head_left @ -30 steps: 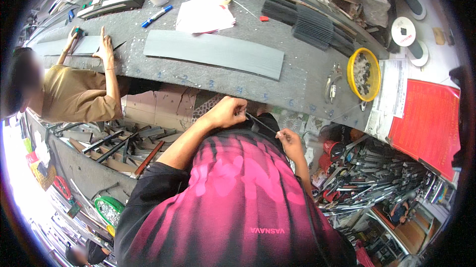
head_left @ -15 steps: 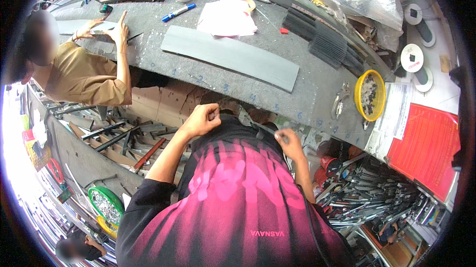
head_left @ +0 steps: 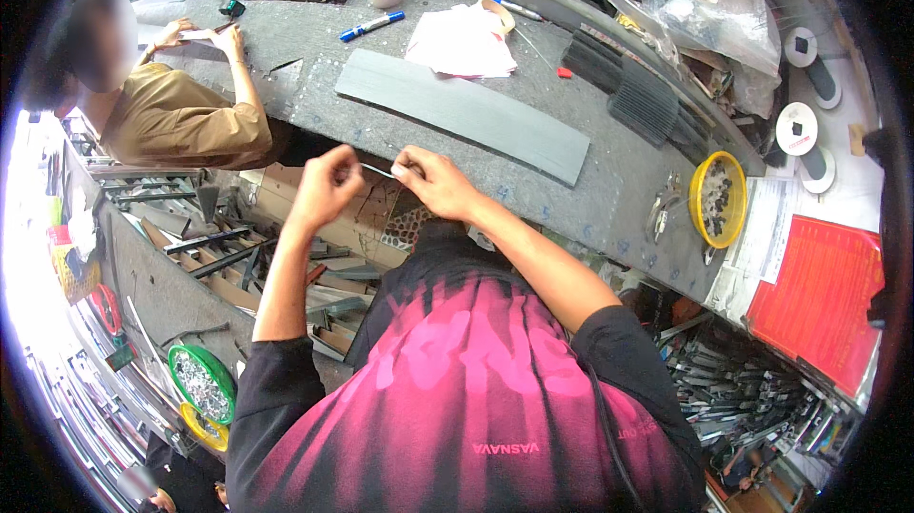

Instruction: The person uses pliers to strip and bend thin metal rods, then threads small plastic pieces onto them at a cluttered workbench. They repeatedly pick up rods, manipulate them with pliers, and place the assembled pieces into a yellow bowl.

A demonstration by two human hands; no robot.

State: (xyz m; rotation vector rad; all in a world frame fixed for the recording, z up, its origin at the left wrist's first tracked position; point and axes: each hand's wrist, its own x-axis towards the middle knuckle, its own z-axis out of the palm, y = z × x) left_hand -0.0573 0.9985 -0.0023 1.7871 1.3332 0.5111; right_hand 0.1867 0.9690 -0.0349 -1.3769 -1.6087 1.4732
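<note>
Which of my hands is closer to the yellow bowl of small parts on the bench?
Right. Your right hand is on the yellow bowl's side, pinching one end of a thin metal strip; the left hand holds the far end.

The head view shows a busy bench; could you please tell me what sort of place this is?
Probably a small workshop: a felt-covered workbench, metal bars stacked beneath, and a yellow bowl of small metal parts.

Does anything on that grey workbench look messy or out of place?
Nothing looks spilled or broken. The white papers lie in a loose, crumpled heap, and the long grey strip lies at a slant across the bench.
</note>
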